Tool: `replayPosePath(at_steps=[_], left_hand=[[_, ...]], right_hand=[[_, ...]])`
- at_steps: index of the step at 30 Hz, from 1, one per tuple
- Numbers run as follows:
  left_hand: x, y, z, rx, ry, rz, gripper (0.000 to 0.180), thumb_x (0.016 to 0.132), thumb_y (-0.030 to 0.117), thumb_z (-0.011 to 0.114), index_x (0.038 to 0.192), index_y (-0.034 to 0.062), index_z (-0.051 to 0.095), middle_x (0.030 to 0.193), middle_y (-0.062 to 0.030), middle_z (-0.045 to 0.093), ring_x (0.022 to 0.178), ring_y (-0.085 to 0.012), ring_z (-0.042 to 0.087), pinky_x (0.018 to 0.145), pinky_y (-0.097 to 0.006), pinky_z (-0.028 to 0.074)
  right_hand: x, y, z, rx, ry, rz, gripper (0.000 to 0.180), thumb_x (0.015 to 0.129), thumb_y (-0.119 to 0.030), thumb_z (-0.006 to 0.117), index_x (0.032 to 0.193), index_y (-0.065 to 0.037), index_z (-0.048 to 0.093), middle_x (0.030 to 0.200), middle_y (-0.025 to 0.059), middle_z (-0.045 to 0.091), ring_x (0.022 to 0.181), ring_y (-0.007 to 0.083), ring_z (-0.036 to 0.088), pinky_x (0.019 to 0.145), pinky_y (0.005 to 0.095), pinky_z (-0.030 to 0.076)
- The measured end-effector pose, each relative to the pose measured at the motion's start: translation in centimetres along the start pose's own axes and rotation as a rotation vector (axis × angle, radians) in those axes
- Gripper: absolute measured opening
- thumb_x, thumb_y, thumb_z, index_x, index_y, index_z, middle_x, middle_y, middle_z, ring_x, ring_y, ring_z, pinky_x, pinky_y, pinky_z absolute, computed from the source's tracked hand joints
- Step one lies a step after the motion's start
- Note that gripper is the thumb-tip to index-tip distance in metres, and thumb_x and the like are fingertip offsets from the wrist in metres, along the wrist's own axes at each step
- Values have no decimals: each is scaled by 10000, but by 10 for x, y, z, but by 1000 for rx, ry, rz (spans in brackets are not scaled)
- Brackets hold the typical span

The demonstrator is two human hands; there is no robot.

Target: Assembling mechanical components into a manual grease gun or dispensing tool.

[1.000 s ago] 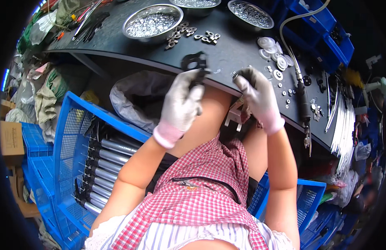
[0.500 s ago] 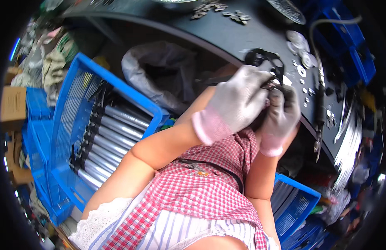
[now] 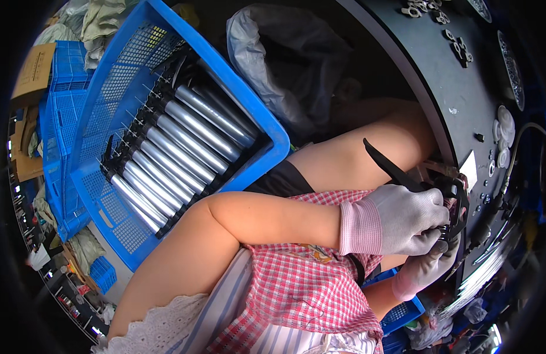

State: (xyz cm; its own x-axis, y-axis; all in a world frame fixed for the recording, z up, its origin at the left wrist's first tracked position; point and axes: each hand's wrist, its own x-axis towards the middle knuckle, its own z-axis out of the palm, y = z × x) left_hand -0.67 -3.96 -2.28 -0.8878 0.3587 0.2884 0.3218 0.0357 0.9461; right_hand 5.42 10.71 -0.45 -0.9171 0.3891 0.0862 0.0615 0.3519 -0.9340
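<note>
My left hand [image 3: 410, 217], in a pale knit glove with a pink cuff, is wrapped round a black fitting [image 3: 458, 203]. A long, curved black lever [image 3: 391, 165] sticks out from the fitting, pointing up and left. Just below, my gloved right hand [image 3: 429, 268] has its fingers closed at the lower end of the same fitting. Small metal bits [image 3: 444, 232] show between the two hands, too small to name. The fingertips partly hide where the hands meet. Both hands are over my lap, beside the table edge.
A blue basket [image 3: 279, 141] at left holds several silver tubes [image 3: 196, 127] with black ends. Behind it is a whitish sack [image 3: 249, 53]. The dark table [image 3: 429, 65] at right carries metal parts [image 3: 458, 47], white discs [image 3: 504, 133] and thin rods [image 3: 476, 283].
The view has swung left, so the basket appears larger and the hands sit farther right and lower. Both hands stay on the black fitting; its curved lever now shows clearly.
</note>
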Motion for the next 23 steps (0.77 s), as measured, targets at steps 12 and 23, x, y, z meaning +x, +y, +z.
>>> replayPosePath(at_steps=[12, 23], left_hand=[[41, -58, -247, -42, 924, 148, 294, 979, 326, 519, 1008, 46, 604, 723, -12, 595, 391, -51, 444, 344, -191, 324], [85, -193, -468, 998, 962, 304, 148, 873, 137, 634, 965, 30, 676, 915, -111, 674, 820, -196, 657, 741, -294, 506]], right_hand=[[92, -11, 166, -445, -808, -371, 216, 894, -167, 576, 1025, -3, 627, 897, 181, 647, 841, 342, 629, 766, 398, 486], [162, 184, 416, -993, -1443, -516, 459, 898, -348, 554, 1229, -33, 593, 1260, 222, 575, 1168, 372, 547, 1005, 430, 430]])
